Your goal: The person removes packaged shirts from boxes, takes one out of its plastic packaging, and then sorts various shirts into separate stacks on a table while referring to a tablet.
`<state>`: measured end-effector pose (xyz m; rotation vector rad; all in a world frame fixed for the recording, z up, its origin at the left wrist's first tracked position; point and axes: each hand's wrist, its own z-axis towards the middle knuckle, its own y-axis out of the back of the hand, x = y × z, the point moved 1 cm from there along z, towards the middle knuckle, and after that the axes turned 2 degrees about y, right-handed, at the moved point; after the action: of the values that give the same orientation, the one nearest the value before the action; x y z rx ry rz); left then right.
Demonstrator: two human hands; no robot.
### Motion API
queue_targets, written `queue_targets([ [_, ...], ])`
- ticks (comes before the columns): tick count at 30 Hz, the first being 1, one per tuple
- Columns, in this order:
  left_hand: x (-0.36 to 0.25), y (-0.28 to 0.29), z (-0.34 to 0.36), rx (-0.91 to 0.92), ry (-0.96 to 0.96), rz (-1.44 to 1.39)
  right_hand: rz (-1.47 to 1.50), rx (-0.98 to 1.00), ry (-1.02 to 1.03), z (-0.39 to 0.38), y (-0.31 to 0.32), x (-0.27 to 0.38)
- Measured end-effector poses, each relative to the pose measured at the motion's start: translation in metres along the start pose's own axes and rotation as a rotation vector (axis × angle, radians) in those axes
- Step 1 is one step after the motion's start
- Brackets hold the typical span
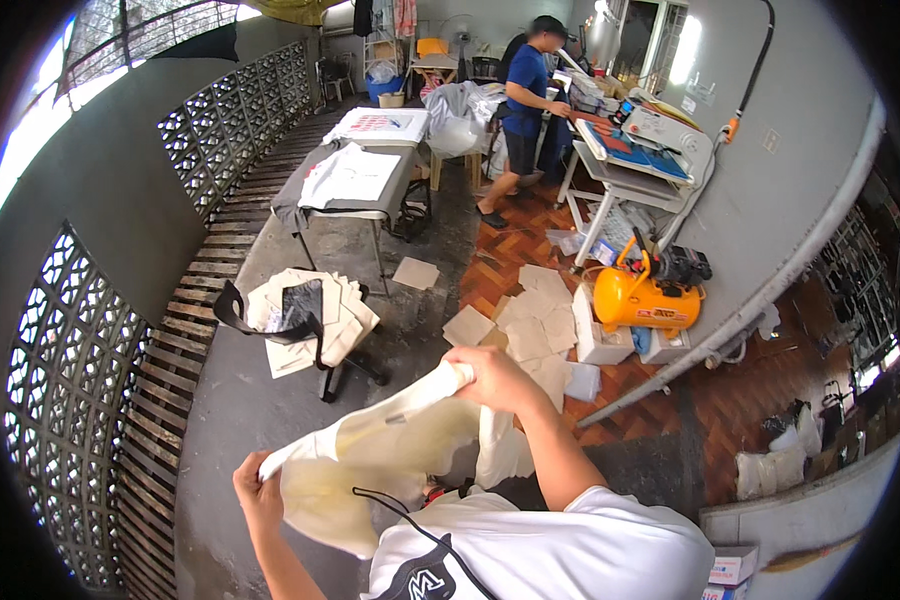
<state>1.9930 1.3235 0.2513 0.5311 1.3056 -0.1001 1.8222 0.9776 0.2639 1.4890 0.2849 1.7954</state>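
I hold up a cream cloth garment [380, 460] with pale yellowish patches, stretched out in front of me. My left hand [258, 485] is closed on its upper left end, and my right hand [485, 378] grips its upper right end, higher up in the view. The lower folds hang over the front of my white shirt [530, 550]. Beyond it, a chair piled with cream square sheets [350, 315] stands on the grey floor, and more sheets [540, 325] lie spread on the tiles to the right.
A grey table with white cloths [350, 175] stands ahead. At the back right a co-worker in blue [525, 95] stands at a machine bench [640, 135]. An orange air compressor [630, 295] sits below it. A railing [740, 300] runs along the right, lattice walls [60, 400] along the left.
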Motion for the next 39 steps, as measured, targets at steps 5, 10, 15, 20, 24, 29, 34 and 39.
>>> queue_targets([
  [5,-0.042,0.026,0.049,0.156,-0.008,0.241,0.313,0.225,0.437,0.101,-0.099,0.046],
  [10,-0.048,0.063,0.097,0.128,-0.199,0.405,0.471,0.635,0.450,0.172,-0.207,0.116],
  [15,0.004,0.176,0.125,0.220,-0.069,0.671,0.546,0.390,0.573,0.227,-0.257,0.172],
  [20,0.170,0.316,0.138,0.280,0.339,0.452,0.477,0.290,0.553,0.281,-0.342,0.217],
  [24,0.228,0.457,0.145,-0.020,0.172,0.132,0.409,0.268,0.385,0.324,-0.415,0.246],
  [29,0.144,0.524,0.225,-0.099,-0.164,0.536,0.330,0.286,0.393,0.395,-0.498,0.282],
  [34,0.130,0.500,0.346,0.166,-0.380,0.538,0.498,0.525,0.519,0.467,-0.591,0.344],
  [39,0.146,0.541,0.437,0.041,-0.552,0.470,0.639,0.403,0.576,0.567,-0.622,0.362],
])
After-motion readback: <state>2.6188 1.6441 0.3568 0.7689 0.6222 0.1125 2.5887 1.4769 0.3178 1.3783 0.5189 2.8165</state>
